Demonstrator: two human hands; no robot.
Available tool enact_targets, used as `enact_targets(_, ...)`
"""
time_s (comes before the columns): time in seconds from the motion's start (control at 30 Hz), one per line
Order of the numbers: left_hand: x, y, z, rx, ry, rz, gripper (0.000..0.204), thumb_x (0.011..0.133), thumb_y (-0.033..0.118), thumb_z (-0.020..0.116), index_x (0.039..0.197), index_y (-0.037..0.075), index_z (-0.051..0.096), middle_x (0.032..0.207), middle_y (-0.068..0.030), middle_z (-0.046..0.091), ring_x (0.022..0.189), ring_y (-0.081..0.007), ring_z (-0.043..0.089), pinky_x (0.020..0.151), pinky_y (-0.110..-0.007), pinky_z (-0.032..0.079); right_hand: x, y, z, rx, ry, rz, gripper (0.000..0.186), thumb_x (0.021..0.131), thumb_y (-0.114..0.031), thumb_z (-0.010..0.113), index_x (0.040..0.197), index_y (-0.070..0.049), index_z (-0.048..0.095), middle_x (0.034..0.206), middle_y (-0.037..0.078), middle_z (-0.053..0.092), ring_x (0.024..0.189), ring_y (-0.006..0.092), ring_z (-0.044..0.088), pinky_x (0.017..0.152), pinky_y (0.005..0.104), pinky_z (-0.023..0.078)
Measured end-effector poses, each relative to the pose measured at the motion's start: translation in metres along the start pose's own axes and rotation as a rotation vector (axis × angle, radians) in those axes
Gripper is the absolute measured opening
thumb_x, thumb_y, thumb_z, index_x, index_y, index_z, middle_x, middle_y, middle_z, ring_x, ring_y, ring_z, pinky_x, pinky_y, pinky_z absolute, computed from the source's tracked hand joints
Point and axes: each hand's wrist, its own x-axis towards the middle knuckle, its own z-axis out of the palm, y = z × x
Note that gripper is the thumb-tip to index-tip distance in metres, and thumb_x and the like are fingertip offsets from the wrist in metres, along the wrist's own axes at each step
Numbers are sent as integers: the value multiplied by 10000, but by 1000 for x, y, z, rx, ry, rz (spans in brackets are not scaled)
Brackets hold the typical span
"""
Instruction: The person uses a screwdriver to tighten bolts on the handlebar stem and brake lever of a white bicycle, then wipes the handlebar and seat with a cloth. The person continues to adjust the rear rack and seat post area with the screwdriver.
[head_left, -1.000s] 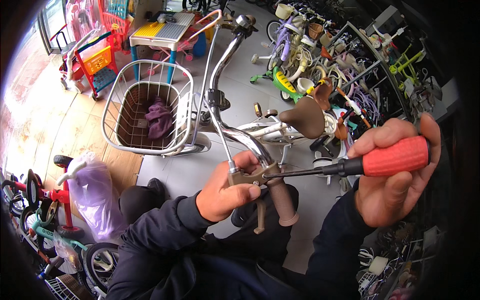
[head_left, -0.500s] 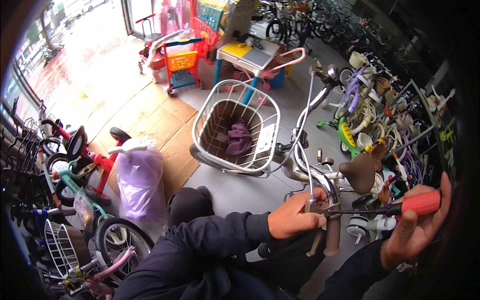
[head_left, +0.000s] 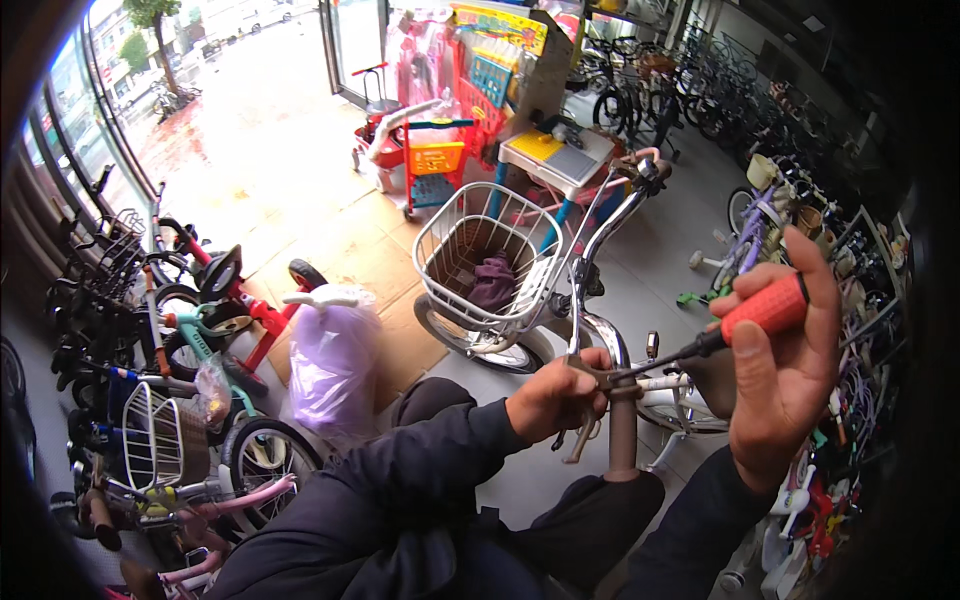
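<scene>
Screwdriver (head_left: 712,341) slants from the right hand (head_left: 785,405), loosely curled round its red handle (head_left: 768,313), to the brake bracket (head_left: 604,377) by the brown grip (head_left: 622,435), while the left hand (head_left: 548,400), half closed, clasps that bracket near its lever (head_left: 582,443)

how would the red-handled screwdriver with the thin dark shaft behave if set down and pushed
The red-handled screwdriver would probably stay stiff, given its metal-looking shaft; its rounded handle might roll; the handle's textured surface suggests decent grip.

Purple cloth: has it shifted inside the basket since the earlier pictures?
No; the purple cloth lies on the same side of the basket, nearer the handlebar.
</scene>
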Motion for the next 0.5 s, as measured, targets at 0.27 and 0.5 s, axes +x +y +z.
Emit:
enact_targets(0.27,25,29,-16,-158,214,130,483,883,474,594,1175,89,602,993,-79,650,782,-178,609,705,-290,533,22,-2,28,-406,-2,-157,587,876,-115,775,1407,-77,529,1269,104,637,973,188,603,857,328,504)
enact_targets(0.5,34,39,-15,-142,264,157,466,876,509,613,1081,90,605,937,-85,649,762,-169,605,649,-278,506,42,1,36,-168,-7,-131,464,979,-85,543,1428,-9,454,1228,190,609,965,266,651,872,349,520)
